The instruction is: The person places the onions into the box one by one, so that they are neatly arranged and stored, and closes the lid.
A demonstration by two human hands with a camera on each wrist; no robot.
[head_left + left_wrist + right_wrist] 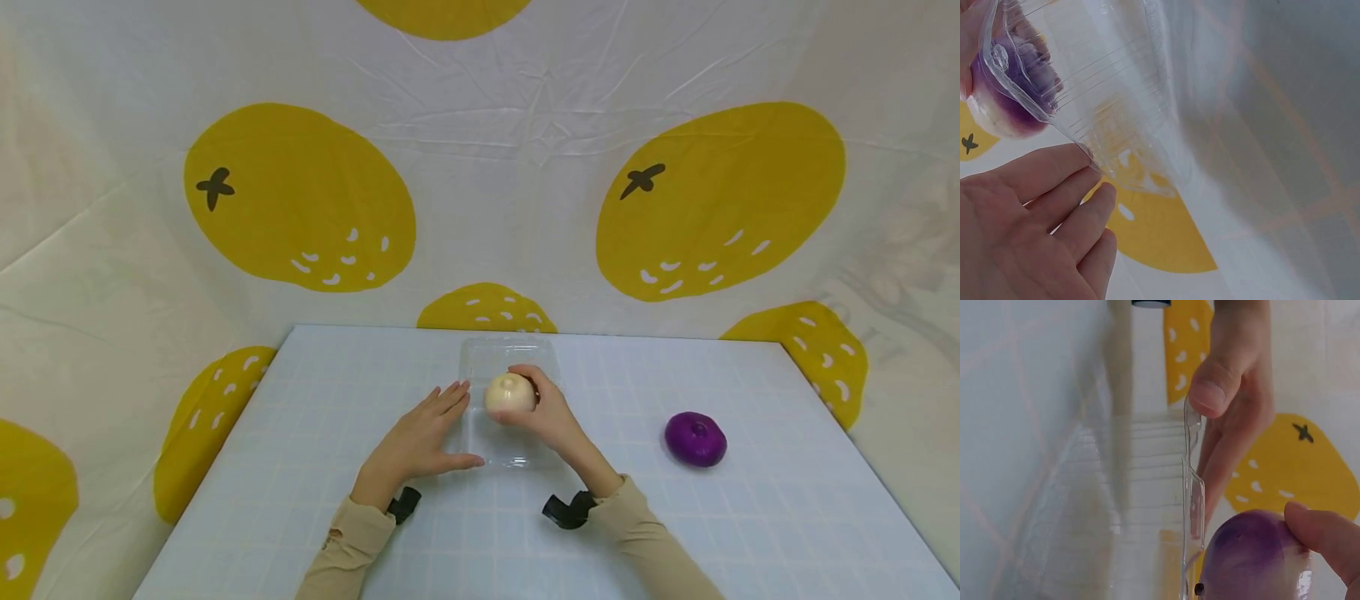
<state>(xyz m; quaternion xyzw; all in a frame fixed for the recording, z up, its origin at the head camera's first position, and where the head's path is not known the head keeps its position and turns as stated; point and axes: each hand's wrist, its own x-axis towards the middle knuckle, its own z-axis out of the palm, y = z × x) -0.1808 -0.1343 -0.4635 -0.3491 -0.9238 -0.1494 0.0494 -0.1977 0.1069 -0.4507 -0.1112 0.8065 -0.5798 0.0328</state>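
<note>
My right hand [551,412] grips a turnip [509,395], pale on the side facing up and purple on the other side. The turnip is over a clear plastic container [517,446], whose ribbed wall [1104,69] shows in the left wrist view. Beside the container's left edge, my left hand [420,437] has its fingers extended, the fingertips right at the plastic. In the right wrist view the left thumb [1210,394] overlaps the container's rim, and the turnip [1247,556] appears just beyond that rim, with the right thumb [1322,537] against it.
To the right on the table, a purple, round, slightly flattened vegetable [696,439] lies apart from the container. The tabletop [300,500] has a pale checked cover. Behind it hangs a white cloth [510,208] printed with large yellow fruit.
</note>
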